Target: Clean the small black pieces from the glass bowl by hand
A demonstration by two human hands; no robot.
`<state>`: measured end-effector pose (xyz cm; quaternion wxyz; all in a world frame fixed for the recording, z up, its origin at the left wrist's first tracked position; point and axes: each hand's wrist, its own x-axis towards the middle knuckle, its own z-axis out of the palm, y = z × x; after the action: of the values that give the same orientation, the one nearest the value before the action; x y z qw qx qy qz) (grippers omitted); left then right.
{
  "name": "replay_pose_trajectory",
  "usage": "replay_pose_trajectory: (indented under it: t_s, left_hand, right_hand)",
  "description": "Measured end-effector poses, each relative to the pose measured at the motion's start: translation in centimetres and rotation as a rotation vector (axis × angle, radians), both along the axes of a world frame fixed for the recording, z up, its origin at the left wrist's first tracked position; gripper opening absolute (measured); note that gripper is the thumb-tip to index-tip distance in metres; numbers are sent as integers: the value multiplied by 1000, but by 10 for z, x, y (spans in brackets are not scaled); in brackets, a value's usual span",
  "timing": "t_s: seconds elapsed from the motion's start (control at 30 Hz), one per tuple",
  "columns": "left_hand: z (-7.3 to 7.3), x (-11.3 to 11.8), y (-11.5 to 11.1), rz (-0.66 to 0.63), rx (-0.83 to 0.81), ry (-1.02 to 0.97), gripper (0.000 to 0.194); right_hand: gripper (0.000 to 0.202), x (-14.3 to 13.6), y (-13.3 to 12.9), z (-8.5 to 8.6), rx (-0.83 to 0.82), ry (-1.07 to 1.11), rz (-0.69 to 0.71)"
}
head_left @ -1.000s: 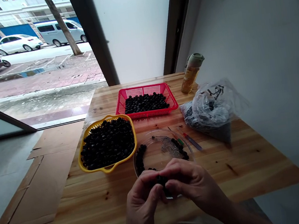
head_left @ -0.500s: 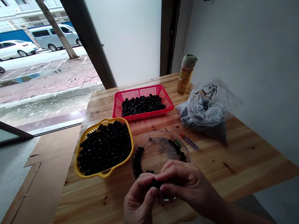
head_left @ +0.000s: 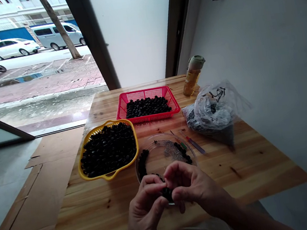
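My left hand (head_left: 146, 205) is curled at the near rim of a clear round dish (head_left: 138, 171). Its thumb and fingers close around what seems to be a small black plastic part, mostly hidden against the dark pieces behind. Just right of it, my right hand (head_left: 190, 183) has its index finger and thumb bent and apart, with nothing visible between them. Inside the dish, black pieces (head_left: 143, 163) curve along the left side, more black pieces (head_left: 183, 152) line the right, and a pile of thin metal springs (head_left: 171, 150) lies between.
A yellow basket (head_left: 110, 177) of black ring-like parts stands left; a red basket (head_left: 148, 118) of small black pieces is behind. Two screwdrivers, one a purple-handled screwdriver (head_left: 196, 146), lie right of the dish. Farther right are a plastic bag (head_left: 211, 111) and a bottle (head_left: 193, 76).
The right hand's finger and thumb have come apart and drawn slightly away from the left hand. Before, both hands' fingertips met around a small black part. The view has shifted a little.
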<state>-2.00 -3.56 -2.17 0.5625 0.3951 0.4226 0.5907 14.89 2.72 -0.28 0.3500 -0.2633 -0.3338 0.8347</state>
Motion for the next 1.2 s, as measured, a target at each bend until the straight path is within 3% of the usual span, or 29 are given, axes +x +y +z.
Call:
replay_pose_trajectory:
  t_s: [0.17, 0.33, 0.7, 0.97, 1.2]
  left_hand:
    - [-1, -3, 0, 27, 50, 120, 14]
    - [-4, -3, -2, 3, 81, 139, 15]
    - [1, -6, -4, -97, 129, 60, 11]
    - [13, -2, 0, 3, 144, 202, 12]
    - [14, 4, 5, -16, 241, 300, 14]
  right_hand:
    - [40, 5, 6, -3, -4, -106, 221]
    - [47, 8, 5, -4, 16, -136, 284]
    - [45, 1, -1, -13, -60, -2, 235]
    - [53, 1, 3, -16, 28, 47, 310]
    - [45, 3, -2, -15, 97, 16, 193]
